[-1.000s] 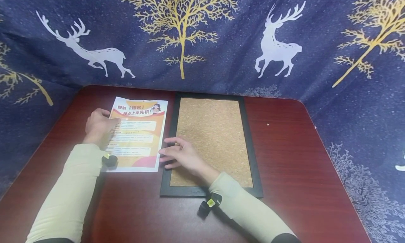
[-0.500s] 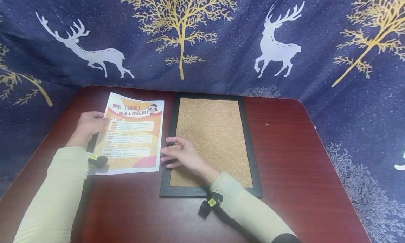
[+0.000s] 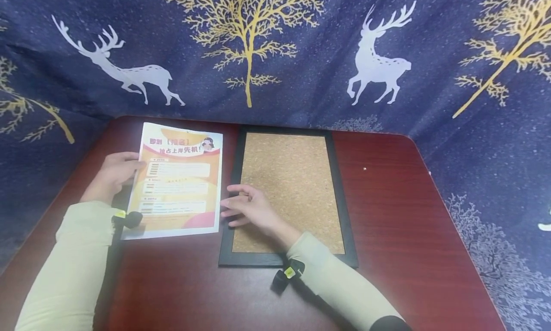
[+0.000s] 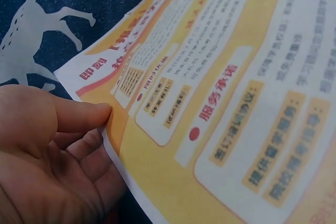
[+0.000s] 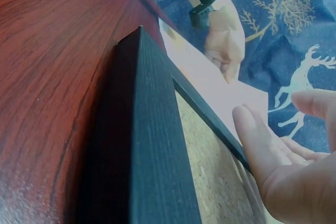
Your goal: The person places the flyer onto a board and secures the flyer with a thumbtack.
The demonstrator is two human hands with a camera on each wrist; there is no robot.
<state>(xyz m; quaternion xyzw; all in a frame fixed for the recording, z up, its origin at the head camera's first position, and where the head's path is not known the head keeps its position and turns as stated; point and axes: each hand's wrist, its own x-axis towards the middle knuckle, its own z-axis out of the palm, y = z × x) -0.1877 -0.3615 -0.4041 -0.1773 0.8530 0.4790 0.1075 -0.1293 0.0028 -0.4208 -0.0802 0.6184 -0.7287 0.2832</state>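
left hand (image 4: 50, 153) pinching poster (image 3: 178, 182), uncropped in head view

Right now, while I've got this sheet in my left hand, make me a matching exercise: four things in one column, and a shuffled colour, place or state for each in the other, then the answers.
Things
1. Left hand
2. Printed sheet
3. Cork panel
4. Backdrop cloth

Colours, places, states
A. Dark blue, with white deer
B. Tan, inside a black frame
C. Pinching a paper's left edge
D. Orange, yellow and white, covered in text

Pairs
1-C, 2-D, 3-B, 4-A
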